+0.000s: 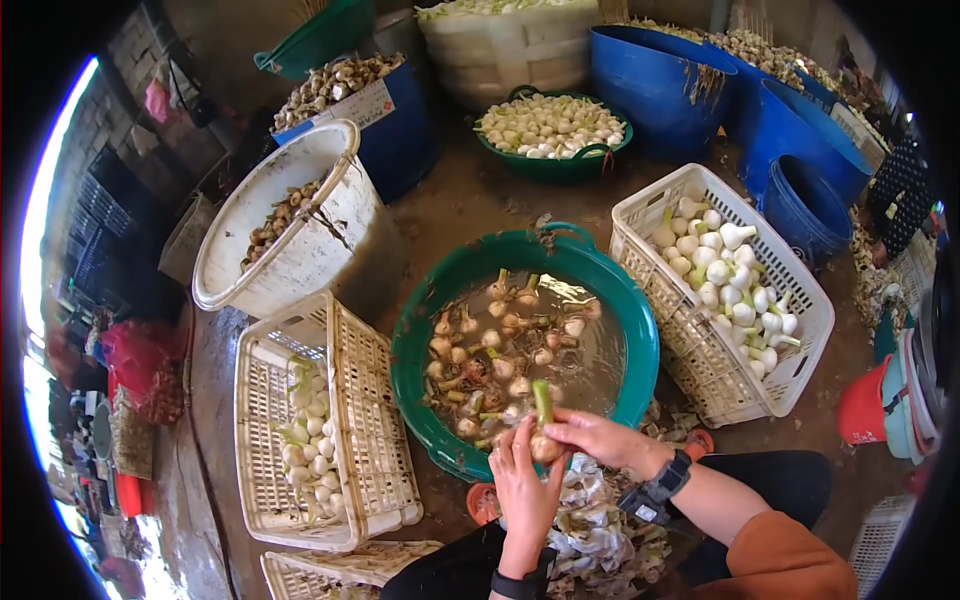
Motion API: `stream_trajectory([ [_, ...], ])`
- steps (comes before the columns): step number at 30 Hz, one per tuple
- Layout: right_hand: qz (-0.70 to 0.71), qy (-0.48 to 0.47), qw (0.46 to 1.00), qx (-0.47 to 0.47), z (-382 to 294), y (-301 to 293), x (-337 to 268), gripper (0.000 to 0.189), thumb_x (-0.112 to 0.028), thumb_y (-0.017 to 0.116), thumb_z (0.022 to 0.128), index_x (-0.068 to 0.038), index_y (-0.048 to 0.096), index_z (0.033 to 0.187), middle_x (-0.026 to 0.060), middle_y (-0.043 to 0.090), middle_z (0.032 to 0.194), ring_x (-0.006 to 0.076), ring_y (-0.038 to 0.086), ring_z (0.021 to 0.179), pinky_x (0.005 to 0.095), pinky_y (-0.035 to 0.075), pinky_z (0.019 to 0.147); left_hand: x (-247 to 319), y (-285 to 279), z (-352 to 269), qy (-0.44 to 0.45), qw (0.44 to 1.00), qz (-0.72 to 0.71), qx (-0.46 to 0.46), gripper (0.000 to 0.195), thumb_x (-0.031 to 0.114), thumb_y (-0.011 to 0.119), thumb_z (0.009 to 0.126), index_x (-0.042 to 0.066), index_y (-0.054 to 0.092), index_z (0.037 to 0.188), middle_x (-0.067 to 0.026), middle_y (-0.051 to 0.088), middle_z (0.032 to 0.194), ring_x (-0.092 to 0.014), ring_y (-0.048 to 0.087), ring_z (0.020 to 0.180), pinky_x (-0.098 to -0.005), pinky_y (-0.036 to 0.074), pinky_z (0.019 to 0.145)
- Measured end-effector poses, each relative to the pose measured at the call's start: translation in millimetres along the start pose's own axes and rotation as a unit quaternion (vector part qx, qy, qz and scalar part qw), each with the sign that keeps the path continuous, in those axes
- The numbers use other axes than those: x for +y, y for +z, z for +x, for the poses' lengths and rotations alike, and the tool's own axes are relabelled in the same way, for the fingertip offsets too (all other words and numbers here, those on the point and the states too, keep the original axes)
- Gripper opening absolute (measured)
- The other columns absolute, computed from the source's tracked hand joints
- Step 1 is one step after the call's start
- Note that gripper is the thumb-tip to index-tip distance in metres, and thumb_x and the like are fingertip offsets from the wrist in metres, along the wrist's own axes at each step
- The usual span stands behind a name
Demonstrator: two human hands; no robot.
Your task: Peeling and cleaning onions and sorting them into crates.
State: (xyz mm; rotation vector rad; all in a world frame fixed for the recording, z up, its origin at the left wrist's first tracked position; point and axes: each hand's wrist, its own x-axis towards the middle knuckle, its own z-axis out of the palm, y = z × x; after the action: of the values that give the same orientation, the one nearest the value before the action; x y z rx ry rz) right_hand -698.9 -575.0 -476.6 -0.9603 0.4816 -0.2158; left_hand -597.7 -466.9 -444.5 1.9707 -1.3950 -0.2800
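Both hands meet over the near rim of a green plastic tub (645, 330). Between them is one garlic bulb (546, 448) with a thick green stem pointing up and away from me. My left hand (519, 465) has its fingers around the bulb's left side. My right hand (600, 439) grips the same bulb from the right, its thumb at the stem's base. Muddy water (592, 371) fills the tub's bottom, and several unpeeled garlic bulbs (491, 339) float or lie in it. Below my hands, a heap of pale garlic skins (600, 525) covers the floor between my legs.
White crates of peeled bulbs stand right (814, 330) and left (375, 420) of the tub. A white bucket (360, 225) tilts at the upper left. Beyond are a green basin of garlic (555, 169) and blue barrels (652, 82). At far right, a person's patterned sleeve (900, 180) shows.
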Motion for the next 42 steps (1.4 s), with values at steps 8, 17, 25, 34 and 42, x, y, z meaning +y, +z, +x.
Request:
stream_trajectory([
  [8,-0.375,-0.078,0.915,0.126,-32,27,-5,0.026,-0.021,0.043,0.091,0.0,0.048,0.106,0.0159,0.057,0.082,0.0295,0.056,0.072,0.0367,0.043,0.064,17,-10,-18,0.043,0.999,0.01,0.032,0.057,0.008,0.07,0.062,0.006,0.05,0.115,-0.0132,0.046,0.099,-0.031,0.045,0.095,-0.0407,0.04,0.08],
  [17,-0.309,-0.142,0.932,0.122,-60,31,-22,0.029,-0.015,0.04,0.092,0.001,0.049,0.113,0.0066,0.058,0.098,0.0121,0.053,0.087,0.026,0.041,0.081,7,-23,-24,-0.067,0.887,-0.452,-0.074,0.06,0.008,0.066,0.068,0.007,0.043,0.123,-0.009,0.039,0.11,-0.023,0.044,0.106,-0.0308,0.04,0.088],
  [25,-0.31,-0.105,0.934,0.146,-67,65,-36,0.026,-0.022,0.057,0.086,-0.002,0.06,0.101,0.0064,0.063,0.089,0.0108,0.056,0.081,0.0266,0.044,0.072,11,-21,-28,-0.214,0.65,-0.722,-0.1,0.06,0.042,0.033,0.09,0.012,0.016,0.139,-0.0062,0.052,0.104,-0.011,0.048,0.065,-0.0205,0.036,0.049],
  [34,-0.133,-0.138,0.976,0.101,-73,57,-29,0.023,-0.018,0.054,0.088,-0.003,0.06,0.103,-0.0009,0.061,0.087,0.0049,0.052,0.077,0.0212,0.043,0.066,1,-36,-23,-0.205,0.698,-0.667,-0.159,0.045,0.04,0.038,0.09,0.003,0.042,0.116,-0.0079,0.056,0.08,-0.014,0.053,0.056,-0.0248,0.042,0.047],
  [42,0.058,-0.121,0.979,0.156,-60,46,-21,0.023,-0.019,0.042,0.091,-0.001,0.056,0.095,0.0075,0.061,0.09,0.0161,0.058,0.083,0.0295,0.046,0.076,-9,-19,-30,-0.157,0.746,-0.632,-0.141,0.036,0.025,0.051,0.088,0.006,0.035,0.113,-0.0023,0.049,0.084,-0.008,0.043,0.057,-0.0205,0.036,0.047],
])
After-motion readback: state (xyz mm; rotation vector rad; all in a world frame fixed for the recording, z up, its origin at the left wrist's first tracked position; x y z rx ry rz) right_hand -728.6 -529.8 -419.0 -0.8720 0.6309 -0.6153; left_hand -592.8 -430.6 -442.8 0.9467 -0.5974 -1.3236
